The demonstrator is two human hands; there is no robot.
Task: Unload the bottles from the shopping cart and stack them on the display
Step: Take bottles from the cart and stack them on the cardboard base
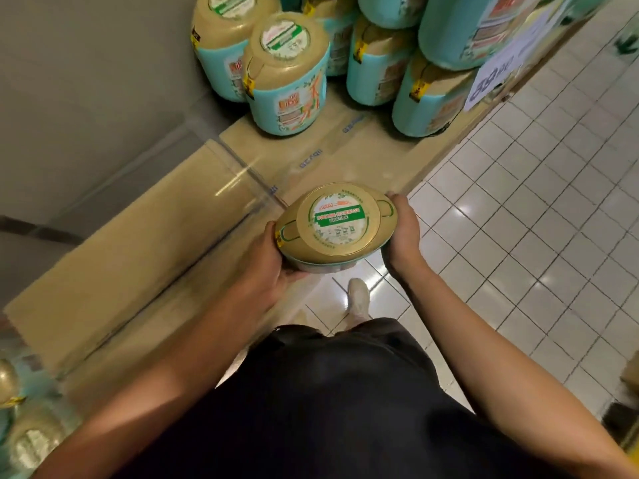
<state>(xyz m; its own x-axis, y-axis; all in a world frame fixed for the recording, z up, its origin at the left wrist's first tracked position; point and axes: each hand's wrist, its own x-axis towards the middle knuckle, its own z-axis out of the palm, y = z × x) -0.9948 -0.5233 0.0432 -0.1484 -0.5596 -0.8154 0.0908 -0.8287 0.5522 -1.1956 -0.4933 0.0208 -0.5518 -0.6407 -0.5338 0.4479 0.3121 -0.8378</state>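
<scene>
I hold a large bottle (pixel 337 227) with a gold top and a green and white round label, seen from above, at the middle of the view. My left hand (pixel 273 261) grips its left side and my right hand (pixel 403 229) grips its right side. It hangs above the front corner of the cardboard display platform (pixel 179 216). Several matching bottles with teal labels (pixel 288 74) stand stacked at the back of the platform.
A grey wall (pixel 86 81) runs along the left of the platform. White tiled floor (pixel 518 219) lies to the right. A price sign (pixel 491 81) hangs off the stack at the upper right. More bottles (pixel 20 426) show blurred at the lower left. My shoe (pixel 358 299) is below the bottle.
</scene>
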